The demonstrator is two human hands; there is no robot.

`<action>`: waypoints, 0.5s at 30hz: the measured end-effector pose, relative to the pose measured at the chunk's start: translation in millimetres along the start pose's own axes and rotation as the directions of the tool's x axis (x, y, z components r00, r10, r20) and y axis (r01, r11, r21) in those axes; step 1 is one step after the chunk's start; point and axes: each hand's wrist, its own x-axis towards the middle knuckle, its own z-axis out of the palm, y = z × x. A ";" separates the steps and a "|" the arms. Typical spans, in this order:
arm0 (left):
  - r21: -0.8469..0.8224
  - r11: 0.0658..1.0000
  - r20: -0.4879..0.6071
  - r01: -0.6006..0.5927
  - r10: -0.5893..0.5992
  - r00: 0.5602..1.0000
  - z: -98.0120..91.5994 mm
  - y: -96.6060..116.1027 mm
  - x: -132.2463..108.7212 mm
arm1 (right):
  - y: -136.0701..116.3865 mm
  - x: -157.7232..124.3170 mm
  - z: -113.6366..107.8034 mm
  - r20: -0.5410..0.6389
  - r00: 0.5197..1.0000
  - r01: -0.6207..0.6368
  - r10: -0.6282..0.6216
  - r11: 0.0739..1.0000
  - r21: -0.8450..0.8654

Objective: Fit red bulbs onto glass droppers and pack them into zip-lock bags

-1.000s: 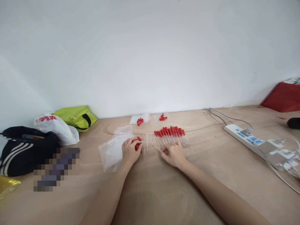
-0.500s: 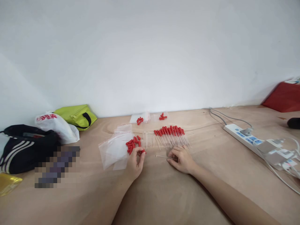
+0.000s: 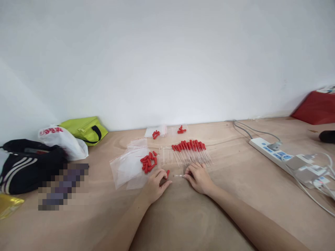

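My left hand (image 3: 156, 184) is closed at the fingertips on a red rubber dropper bulb (image 3: 168, 173), which sticks up past the index finger. Facing it, my right hand (image 3: 199, 177) pinches a thin clear glass tube (image 3: 179, 175), whose free end points left toward the bulb. Beyond my left hand lies a loose pile of red bulbs (image 3: 148, 163). Bare glass tubes (image 3: 166, 156) are lined up just right of the pile. A row of droppers with red bulbs fitted (image 3: 188, 146) lies behind my right hand, tubes toward me.
Clear zip bags (image 3: 125, 170) lie left of the pile. Near the wall are two more bags with bulbs (image 3: 156, 134). A power strip (image 3: 269, 151) with chargers and cables is on the right. Black (image 3: 31, 170), white (image 3: 62, 143) and lime (image 3: 83, 130) bags stand left.
My left hand has moved right and slightly nearer, away from the pile, bringing a red bulb close to the glass tube. My right hand has shifted slightly left.
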 end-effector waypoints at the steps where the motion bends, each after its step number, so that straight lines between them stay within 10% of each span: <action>1: 0.052 0.999 -0.011 0.013 -0.012 1.000 0.0 1.1 0.1 | 0.0 -0.3 -0.1 -0.002 1.000 -0.002 0.002 1.000 0.004; 10: 0.412 0.872 -0.139 0.263 -0.225 0.964 3.9 12.4 6.6 | 3.1 -1.3 2.3 -0.039 0.999 0.042 -0.038 0.993 0.109; 15: 0.316 0.936 -0.112 0.153 -0.124 0.986 6.6 12.7 4.3 | 1.6 -3.2 -0.6 -0.065 0.991 0.122 -0.114 0.983 0.134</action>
